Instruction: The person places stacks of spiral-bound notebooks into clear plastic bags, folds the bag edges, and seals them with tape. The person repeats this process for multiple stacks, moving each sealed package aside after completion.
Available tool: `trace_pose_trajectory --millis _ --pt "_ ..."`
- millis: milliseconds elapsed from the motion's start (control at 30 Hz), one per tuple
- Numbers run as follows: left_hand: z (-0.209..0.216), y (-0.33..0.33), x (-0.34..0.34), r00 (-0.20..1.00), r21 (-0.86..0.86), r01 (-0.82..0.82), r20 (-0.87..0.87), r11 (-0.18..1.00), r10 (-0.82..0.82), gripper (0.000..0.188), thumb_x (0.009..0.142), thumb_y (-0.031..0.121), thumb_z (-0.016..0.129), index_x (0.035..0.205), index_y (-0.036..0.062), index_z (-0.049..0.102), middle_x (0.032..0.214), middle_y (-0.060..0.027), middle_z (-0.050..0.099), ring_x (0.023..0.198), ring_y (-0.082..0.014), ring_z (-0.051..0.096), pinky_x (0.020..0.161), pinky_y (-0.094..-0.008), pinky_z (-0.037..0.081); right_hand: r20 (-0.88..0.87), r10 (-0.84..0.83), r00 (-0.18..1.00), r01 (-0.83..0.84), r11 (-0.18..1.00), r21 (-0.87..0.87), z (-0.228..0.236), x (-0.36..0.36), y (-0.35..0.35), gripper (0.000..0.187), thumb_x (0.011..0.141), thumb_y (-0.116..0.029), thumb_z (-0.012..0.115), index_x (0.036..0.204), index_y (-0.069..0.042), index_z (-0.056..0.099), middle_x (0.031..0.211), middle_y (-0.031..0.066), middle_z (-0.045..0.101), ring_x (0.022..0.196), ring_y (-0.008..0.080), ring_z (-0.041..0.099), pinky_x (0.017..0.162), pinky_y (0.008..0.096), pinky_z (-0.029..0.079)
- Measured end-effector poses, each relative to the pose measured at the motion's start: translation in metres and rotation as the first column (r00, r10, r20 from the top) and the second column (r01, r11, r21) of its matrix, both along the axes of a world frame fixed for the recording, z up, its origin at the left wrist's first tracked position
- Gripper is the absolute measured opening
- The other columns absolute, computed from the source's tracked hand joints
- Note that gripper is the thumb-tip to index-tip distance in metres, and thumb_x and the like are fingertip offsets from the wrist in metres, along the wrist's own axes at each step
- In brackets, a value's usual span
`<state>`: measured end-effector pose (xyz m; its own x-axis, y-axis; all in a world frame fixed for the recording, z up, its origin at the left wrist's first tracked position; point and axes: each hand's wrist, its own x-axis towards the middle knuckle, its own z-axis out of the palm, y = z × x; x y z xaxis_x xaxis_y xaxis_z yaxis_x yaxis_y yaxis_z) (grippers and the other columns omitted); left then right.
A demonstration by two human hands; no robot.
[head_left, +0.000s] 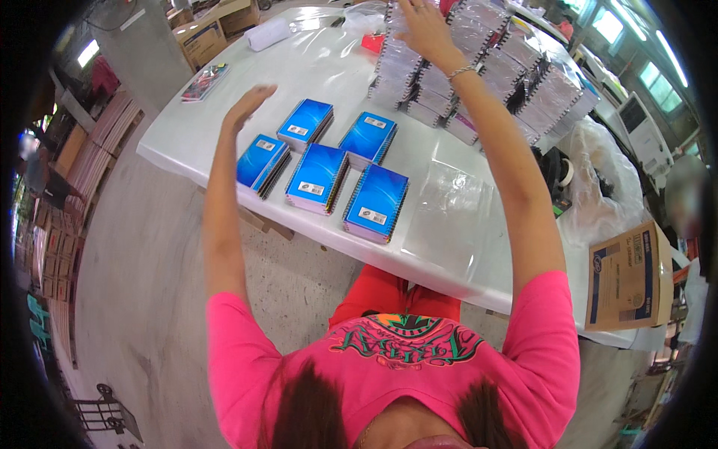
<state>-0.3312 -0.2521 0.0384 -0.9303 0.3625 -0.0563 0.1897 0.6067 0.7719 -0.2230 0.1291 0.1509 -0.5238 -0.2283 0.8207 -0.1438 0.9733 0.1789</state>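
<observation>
The white counter (441,224) carries wrapped notebook stacks (486,75) at its far side and five blue notebooks (318,178) nearer. The right hand (422,26) rests on the stacks, its fingers spread and gripping nothing visible. The slick wrap likely slips, so grip a stack by its edges. The left hand (247,105) hovers open and empty.

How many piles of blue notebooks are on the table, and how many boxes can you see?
Blue notebook piles: 5
Cardboard boxes: 2, one at the table's far left, one at the right
Total: 7
The right hand reaches the wrapped silver packs, too crowded to count.
</observation>
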Motion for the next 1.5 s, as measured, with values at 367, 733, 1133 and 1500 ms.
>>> trace_pose_trajectory --millis 367,733,1133,1500 --pt "-0.054 -0.099 0.080 0.879 -0.335 -0.130 0.397 0.933 0.265 0.117 0.065 0.092 0.049 0.144 0.0057 0.039 0.138 -0.0292 0.042 0.122 -0.0458 0.047 0.094 -0.0593 0.044 0.287 0.478 0.830 -0.398 0.868 -0.297 -0.088 0.074 -0.065 0.070 0.079 -0.023 0.077 0.140 -0.021 0.044 0.143 0.0162 0.036 0.128 0.0370 0.042 0.106 0.0444 0.038" --pt "-0.100 -0.084 0.126 0.893 0.139 -0.323 0.371 0.936 0.253 0.086 0.067 0.071 0.073 0.110 -0.0021 0.061 0.099 -0.0110 0.061 0.080 -0.0194 0.061 0.070 -0.0295 0.057 0.484 0.652 0.584 -0.053 0.625 -0.779 -0.123 0.175 -0.062 0.050 0.086 -0.023 0.071 0.132 -0.017 0.055 0.137 0.0093 0.043 0.104 0.0227 0.058 0.095 0.0368 0.047" --pt "-0.126 -0.052 0.175 0.802 0.530 -0.569 0.527 0.629 0.282 0.053 0.076 0.040 0.082 0.110 0.0053 0.061 0.095 -0.0052 0.059 0.081 -0.0138 0.059 0.055 -0.0225 0.048 0.430 0.708 0.560 -0.046 0.545 -0.837 -0.130 0.218 -0.057 0.030 0.088 -0.011 0.066 0.118 -0.007 0.065 0.112 0.0077 0.062 0.097 0.0185 0.060 0.091 0.0326 0.047" --pt "-0.126 -0.085 0.241 0.788 0.748 -0.615 0.598 0.251 0.147 0.066 0.078 0.028 0.079 0.129 0.0000 0.048 0.125 -0.0181 0.054 0.114 -0.0288 0.054 0.092 -0.0439 0.051 0.388 0.683 0.618 -0.057 0.531 -0.845 -0.146 0.244 -0.049 0.027 0.087 -0.009 0.067 0.113 -0.005 0.066 0.107 0.0101 0.064 0.092 0.0209 0.060 0.086 0.0338 0.048"
